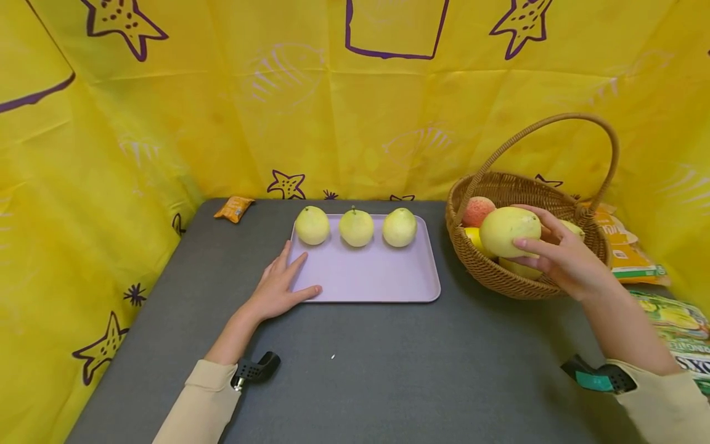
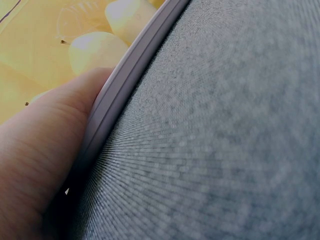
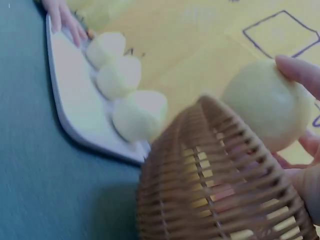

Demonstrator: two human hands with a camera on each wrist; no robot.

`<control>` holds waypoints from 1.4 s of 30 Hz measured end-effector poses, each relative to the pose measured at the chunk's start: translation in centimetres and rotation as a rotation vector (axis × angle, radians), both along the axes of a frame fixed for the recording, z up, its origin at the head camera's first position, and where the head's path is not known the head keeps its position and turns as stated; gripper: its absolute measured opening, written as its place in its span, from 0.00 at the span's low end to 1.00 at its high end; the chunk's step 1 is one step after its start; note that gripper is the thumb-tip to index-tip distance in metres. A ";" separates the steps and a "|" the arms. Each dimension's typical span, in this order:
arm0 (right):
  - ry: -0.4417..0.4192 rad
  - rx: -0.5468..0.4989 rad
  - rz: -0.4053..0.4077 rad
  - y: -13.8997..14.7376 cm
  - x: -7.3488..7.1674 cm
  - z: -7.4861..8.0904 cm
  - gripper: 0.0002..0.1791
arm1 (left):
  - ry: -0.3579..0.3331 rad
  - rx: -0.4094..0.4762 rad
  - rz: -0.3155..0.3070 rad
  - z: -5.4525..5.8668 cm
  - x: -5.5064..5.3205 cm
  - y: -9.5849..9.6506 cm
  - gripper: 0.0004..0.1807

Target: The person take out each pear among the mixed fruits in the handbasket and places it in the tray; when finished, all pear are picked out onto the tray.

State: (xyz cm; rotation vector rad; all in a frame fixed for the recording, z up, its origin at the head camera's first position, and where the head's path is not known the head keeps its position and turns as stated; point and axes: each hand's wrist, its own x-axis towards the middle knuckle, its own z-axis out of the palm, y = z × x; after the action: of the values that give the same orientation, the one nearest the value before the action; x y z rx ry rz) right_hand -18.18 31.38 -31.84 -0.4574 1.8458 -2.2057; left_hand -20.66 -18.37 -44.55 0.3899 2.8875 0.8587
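Observation:
Three pale yellow-green pears stand in a row along the back of a lilac tray (image 1: pixel 366 277): a left pear (image 1: pixel 312 226), a middle pear (image 1: pixel 356 227) and a right pear (image 1: pixel 399 227). My left hand (image 1: pixel 277 285) rests on the tray's left end with fingers spread; in the left wrist view its thumb (image 2: pixel 75 100) lies over the rim. Over the wicker basket (image 1: pixel 482 271), my right hand (image 1: pixel 571 256) grips another pale pear (image 1: pixel 509 232) between thumb and fingers. In the right wrist view this pear (image 3: pixel 265 105) shows above the basket's rim.
Inside the basket lie a reddish peach (image 1: pixel 478 211), a yellow fruit (image 1: pixel 476 239) and more pale fruit; its tall handle (image 1: pixel 577 116) arches above. An orange packet (image 1: pixel 235 209) sits at the back left. Bagged goods (image 1: pixel 673 317) lie right of the basket. Yellow cloth (image 1: pixel 355 123) hangs behind the table.

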 end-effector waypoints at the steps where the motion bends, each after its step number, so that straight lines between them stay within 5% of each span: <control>1: -0.002 -0.028 0.004 -0.2 0.1 0.0 0.28 | -0.003 0.000 0.002 0.0 0.0 0.0 0.52; 8: -0.042 -0.271 0.085 -1.5 0.6 0.1 0.26 | 0.002 0.008 0.011 0.1 0.0 0.1 0.55; 13: -0.032 -0.345 0.151 -3.1 0.9 0.4 0.25 | 0.023 0.012 0.000 0.3 0.1 0.1 0.59; 19: 0.031 -0.301 0.221 -5.8 0.6 0.6 0.30 | 0.053 0.024 -0.012 0.2 0.1 0.1 0.65; 27: -0.065 -0.252 0.145 -8.8 1.0 -0.1 0.28 | 0.062 0.024 -0.015 0.0 -0.1 0.1 0.69; 42: -0.213 -0.114 0.110 -13.6 0.2 -4.8 0.23 | 0.046 0.040 -0.016 0.3 0.0 0.3 0.71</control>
State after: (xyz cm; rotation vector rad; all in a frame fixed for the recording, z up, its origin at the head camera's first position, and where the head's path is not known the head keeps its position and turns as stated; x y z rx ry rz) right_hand -17.95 17.76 -36.62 -0.3209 1.5567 -2.1986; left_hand -20.61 -18.11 -44.22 0.4418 2.9082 0.9183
